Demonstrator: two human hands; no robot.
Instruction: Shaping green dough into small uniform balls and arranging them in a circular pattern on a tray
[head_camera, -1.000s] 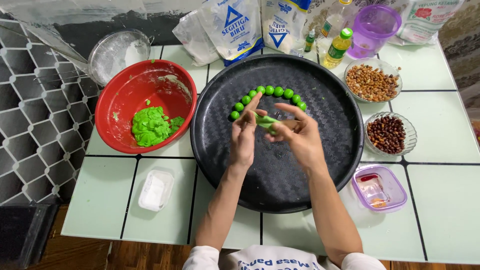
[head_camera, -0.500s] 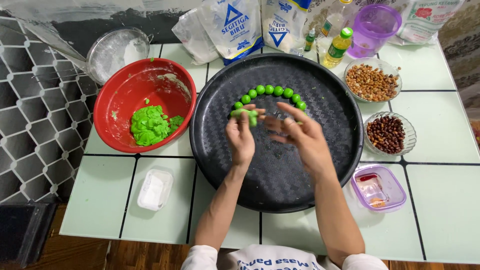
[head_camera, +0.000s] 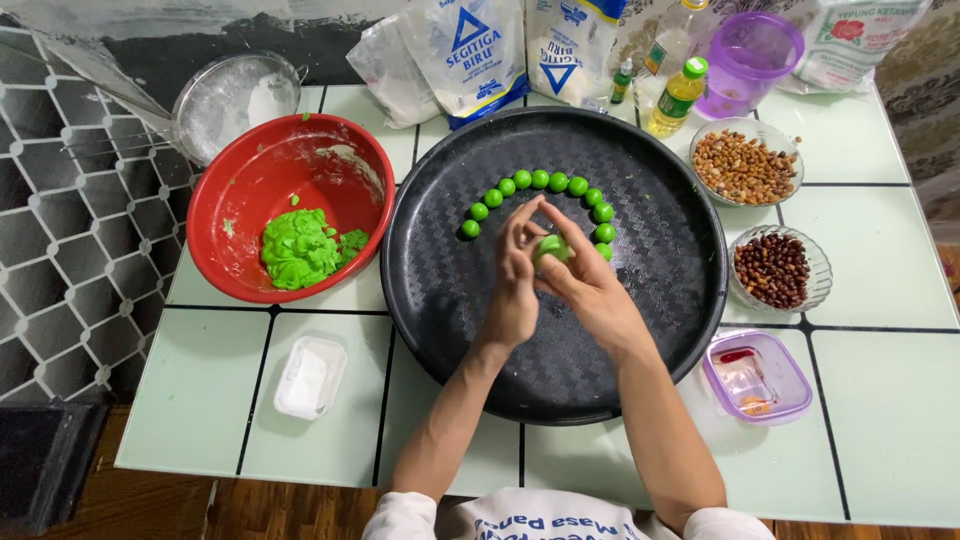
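Observation:
Over the middle of a round black tray (head_camera: 450, 330), my left hand (head_camera: 516, 280) and my right hand (head_camera: 588, 285) press together around a small piece of green dough (head_camera: 551, 247). Both hands touch it, with the fingers of each curled about it. Just behind the hands, several small green dough balls (head_camera: 540, 180) lie in an arc on the tray. A red bowl (head_camera: 240, 170) to the left of the tray holds a lump of the same green dough (head_camera: 298, 248).
Two glass bowls of nuts or beans (head_camera: 745, 165) (head_camera: 772, 268) stand right of the tray, with a small purple-rimmed container (head_camera: 756, 375) nearer me. A white plastic tub (head_camera: 310, 377) sits front left. Flour bags (head_camera: 470, 50), bottles (head_camera: 675, 95), a purple cup (head_camera: 750, 60) and a sieve (head_camera: 235, 100) line the back.
The hands were apart, pinching and pulling a strip of green dough. They have come together, and the dough sits between them as a rounded piece.

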